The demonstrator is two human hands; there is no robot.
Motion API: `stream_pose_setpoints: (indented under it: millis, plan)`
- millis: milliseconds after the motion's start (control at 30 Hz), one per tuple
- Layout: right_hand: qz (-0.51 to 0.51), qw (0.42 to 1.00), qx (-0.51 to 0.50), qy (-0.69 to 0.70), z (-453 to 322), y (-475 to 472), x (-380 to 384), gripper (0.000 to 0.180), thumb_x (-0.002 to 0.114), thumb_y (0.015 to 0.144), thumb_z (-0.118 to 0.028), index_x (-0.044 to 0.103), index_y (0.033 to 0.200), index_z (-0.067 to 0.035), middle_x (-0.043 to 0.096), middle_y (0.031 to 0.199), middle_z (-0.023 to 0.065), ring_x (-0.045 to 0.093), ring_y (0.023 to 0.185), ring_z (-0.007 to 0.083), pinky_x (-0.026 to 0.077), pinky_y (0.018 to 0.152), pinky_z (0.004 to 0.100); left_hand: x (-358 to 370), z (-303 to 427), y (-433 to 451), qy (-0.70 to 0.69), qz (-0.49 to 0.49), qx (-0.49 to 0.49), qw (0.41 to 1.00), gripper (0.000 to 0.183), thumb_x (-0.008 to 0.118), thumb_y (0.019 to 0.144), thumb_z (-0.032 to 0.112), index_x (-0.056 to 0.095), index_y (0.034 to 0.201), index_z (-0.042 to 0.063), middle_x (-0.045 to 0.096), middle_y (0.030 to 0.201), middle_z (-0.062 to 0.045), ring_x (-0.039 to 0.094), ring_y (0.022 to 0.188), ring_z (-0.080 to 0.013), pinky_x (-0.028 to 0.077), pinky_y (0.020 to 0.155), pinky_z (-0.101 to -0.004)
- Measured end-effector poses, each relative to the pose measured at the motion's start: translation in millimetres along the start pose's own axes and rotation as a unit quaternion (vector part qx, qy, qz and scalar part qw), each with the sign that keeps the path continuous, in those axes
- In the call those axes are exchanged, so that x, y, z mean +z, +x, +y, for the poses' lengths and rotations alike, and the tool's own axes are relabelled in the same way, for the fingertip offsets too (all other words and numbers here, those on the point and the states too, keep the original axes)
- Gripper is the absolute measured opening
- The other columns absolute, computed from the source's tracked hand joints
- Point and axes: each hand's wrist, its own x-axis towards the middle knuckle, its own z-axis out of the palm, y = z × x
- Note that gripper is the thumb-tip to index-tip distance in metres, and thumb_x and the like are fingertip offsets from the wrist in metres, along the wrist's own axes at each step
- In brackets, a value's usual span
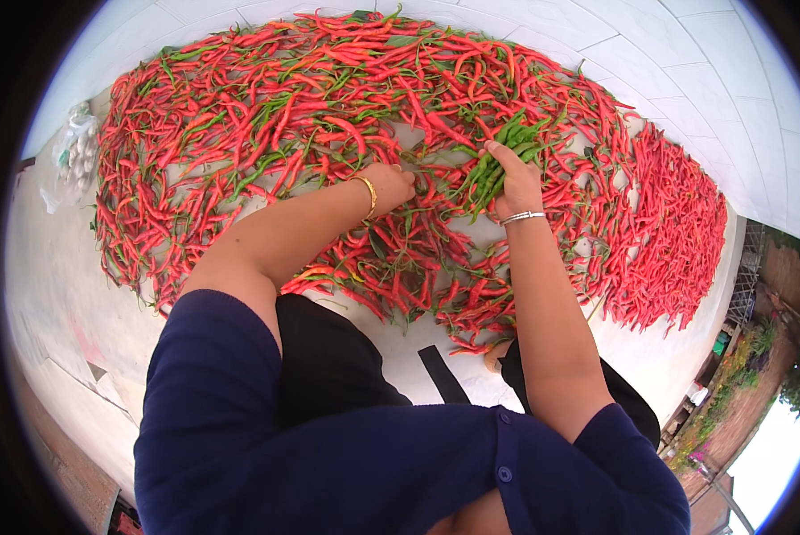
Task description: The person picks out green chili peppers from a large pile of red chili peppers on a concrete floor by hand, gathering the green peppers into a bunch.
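A wide spread of long red chili peppers [239, 120], mixed with green stems and leaves, covers the floor before me. My right hand [521, 182], with a silver bangle at its wrist, grips a bundle of green chili peppers [490, 175] just above the red ones. To the left of that bundle, my left hand [392, 187] reaches down among the peppers, a gold bracelet [371, 195] on its wrist. Its fingers are curled and their tips are partly hidden, so I cannot tell whether they pinch a pepper or stem.
A denser heap of red peppers [674, 227] lies at the right. By the left edge of the spread rests a clear plastic bag [75, 157] of pale bulbs, perhaps garlic. A white tiled wall [614, 40] rises behind the peppers. Plants [727, 388] grow beyond the floor's right edge.
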Motion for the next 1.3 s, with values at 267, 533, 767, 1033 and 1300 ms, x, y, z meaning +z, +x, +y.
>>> stream_pose_setpoints:
  millis: [267,533,767,1033,1300]
  plan:
    - [-0.064,0.996,-0.044,-0.038,-4,4,3,0.017,0.064,0.076,-0.006,0.059,0.090,0.002,0.063,0.080,0.0083,0.059,0.072,0.0168,0.048,0.061,0.0286,-53,-46,-20,-0.306,0.262,-0.257,0.879,0.016,0.061,0.080,0.023,0.058,0.088,0.009,0.061,0.078,-0.007,0.059,0.073,-0.0253,0.047,0.065,-0.0385]
    - [-0.103,0.992,-0.037,-0.066,-4,-7,49,0.017,0.065,0.075,-0.003,0.059,0.091,0.002,0.063,0.081,0.0078,0.060,0.072,0.0159,0.049,0.064,0.0292,-62,-72,-50,-0.585,0.321,-0.287,0.687,0.028,0.065,0.079,0.028,0.058,0.088,0.002,0.059,0.066,-0.005,0.056,0.057,-0.0137,0.045,0.051,-0.0298]
    - [-0.125,0.991,0.008,0.048,6,-6,49,0.024,0.065,0.075,-0.005,0.057,0.098,0.000,0.062,0.091,0.0071,0.059,0.081,0.0168,0.049,0.070,0.0303,-78,-11,-25,-0.617,0.292,-0.117,0.721,0.013,0.060,0.084,0.014,0.053,0.089,0.004,0.057,0.073,-0.001,0.052,0.052,-0.0079,0.043,0.049,-0.0237]
    - [-0.125,0.991,-0.011,-0.046,-18,-23,40,0.024,0.063,0.076,0.000,0.057,0.099,0.002,0.062,0.088,0.0077,0.061,0.073,0.0165,0.051,0.062,0.0279,-94,-17,-40,-0.482,0.329,-0.068,0.809,0.013,0.056,0.081,0.010,0.057,0.093,0.005,0.060,0.075,-0.006,0.058,0.069,-0.0167,0.046,0.064,-0.0300]
    - [-0.239,0.967,0.028,-0.085,-35,-37,42,0.027,0.060,0.077,-0.005,0.054,0.103,0.000,0.060,0.087,0.0072,0.059,0.076,0.0149,0.051,0.067,0.0289,-107,-48,-50,-0.491,0.461,-0.045,0.738,0.024,0.057,0.081,0.010,0.058,0.104,0.004,0.061,0.095,-0.011,0.060,0.091,-0.0225,0.047,0.083,-0.0326]
